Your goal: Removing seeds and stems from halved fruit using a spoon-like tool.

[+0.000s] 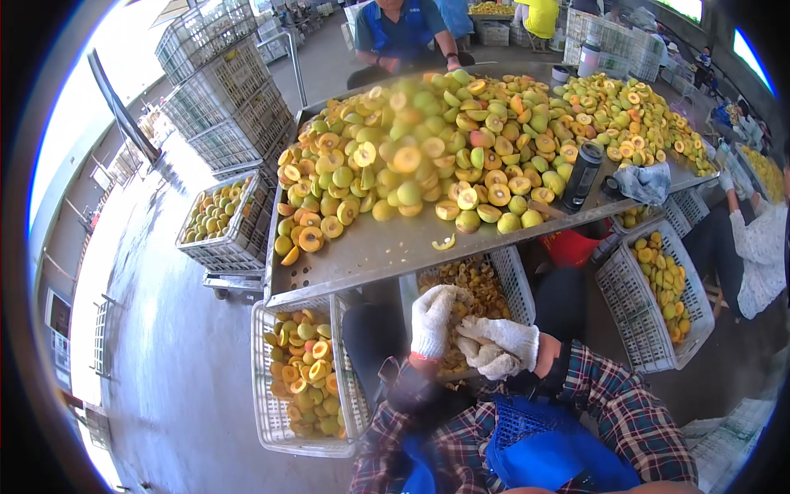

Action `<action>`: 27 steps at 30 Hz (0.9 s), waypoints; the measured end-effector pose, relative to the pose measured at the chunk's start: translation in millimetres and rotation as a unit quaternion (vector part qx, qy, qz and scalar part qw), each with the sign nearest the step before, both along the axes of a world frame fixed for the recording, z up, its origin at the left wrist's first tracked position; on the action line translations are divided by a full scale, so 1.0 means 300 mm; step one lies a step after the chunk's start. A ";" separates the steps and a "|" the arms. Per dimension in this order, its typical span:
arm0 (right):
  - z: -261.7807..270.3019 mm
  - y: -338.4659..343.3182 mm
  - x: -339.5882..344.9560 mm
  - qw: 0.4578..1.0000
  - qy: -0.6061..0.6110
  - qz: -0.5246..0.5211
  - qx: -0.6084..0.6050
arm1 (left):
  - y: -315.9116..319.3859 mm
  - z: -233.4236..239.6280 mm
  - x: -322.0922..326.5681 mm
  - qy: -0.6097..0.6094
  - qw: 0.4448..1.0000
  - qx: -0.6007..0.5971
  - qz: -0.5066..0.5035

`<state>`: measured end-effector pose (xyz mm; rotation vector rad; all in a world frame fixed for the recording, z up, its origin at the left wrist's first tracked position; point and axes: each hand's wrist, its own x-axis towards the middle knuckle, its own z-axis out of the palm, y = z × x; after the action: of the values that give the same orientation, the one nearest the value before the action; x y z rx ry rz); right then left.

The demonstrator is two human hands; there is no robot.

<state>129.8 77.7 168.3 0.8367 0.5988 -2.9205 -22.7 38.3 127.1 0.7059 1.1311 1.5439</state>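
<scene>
My left hand (437,320) and my right hand (498,347) wear soiled white knitted gloves. They meet in front of me with fingers curled, just above a crate (517,284) of brown fruit stones and scraps (475,279). Whatever may lie between the fingers is hidden by the gloves. Beyond them, halved yellow-green stone fruit (494,179) lies heaped on a metal table (382,247). One curved sliver of fruit (444,242) rests near the table's front edge. Left of my knees stands a white plastic crate (262,376) with fruit halves (308,376) in it.
On the table's right are a dark bottle (583,176) and a plastic bag (643,182). Below hangs or stands a red bucket (568,247). Another fruit crate (623,315) sits right. Stacked crates (216,92) rise left. A person (401,31) sits across the table.
</scene>
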 end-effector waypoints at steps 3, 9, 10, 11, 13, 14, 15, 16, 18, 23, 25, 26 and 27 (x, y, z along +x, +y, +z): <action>-0.015 0.015 0.027 0.999 0.024 0.009 -0.031 | -0.003 0.014 0.016 -0.028 0.999 0.018 -0.020; -0.009 0.000 0.013 0.988 -0.082 0.038 0.123 | 0.021 -0.017 0.004 -0.040 0.998 -0.002 -0.058; -0.010 -0.002 0.014 0.964 -0.150 0.055 0.213 | 0.029 -0.014 0.003 -0.011 0.995 -0.039 -0.087; -0.011 0.004 0.021 0.965 -0.151 0.054 0.208 | 0.034 -0.020 0.003 -0.012 0.995 -0.044 -0.089; -0.017 0.021 0.028 0.995 -0.091 0.039 0.031 | 0.044 -0.026 -0.011 0.030 0.989 -0.087 -0.117; -0.075 0.032 0.052 0.994 0.033 0.055 -0.092 | 0.043 -0.022 -0.012 0.031 0.988 -0.091 -0.122; -0.075 0.029 0.054 0.993 0.034 0.054 -0.095 | 0.041 -0.001 -0.005 0.019 0.990 -0.060 -0.124; -0.070 0.025 0.054 0.991 0.056 0.042 -0.114 | 0.038 0.011 0.000 0.006 0.992 -0.028 -0.125; -0.070 0.017 0.052 0.988 0.079 0.030 -0.132 | 0.021 0.008 0.011 -0.048 0.993 0.002 -0.109; -0.035 -0.004 0.015 0.998 -0.062 0.001 0.028 | 0.026 -0.037 -0.007 -0.092 0.989 -0.005 -0.112; -0.054 0.009 0.022 0.988 -0.095 0.050 0.108 | 0.032 -0.056 -0.012 -0.010 0.993 -0.079 -0.089; -0.076 0.017 0.033 0.998 -0.026 0.050 -0.005 | 0.033 -0.060 -0.011 -0.010 0.993 -0.079 -0.089; -0.097 0.023 0.040 0.991 0.042 0.049 -0.117 | 0.035 -0.058 -0.010 0.011 0.992 -0.078 -0.093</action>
<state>142.0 84.6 139.2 0.6398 0.2825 -2.8725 -25.6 48.7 109.7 0.7030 1.1554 1.2781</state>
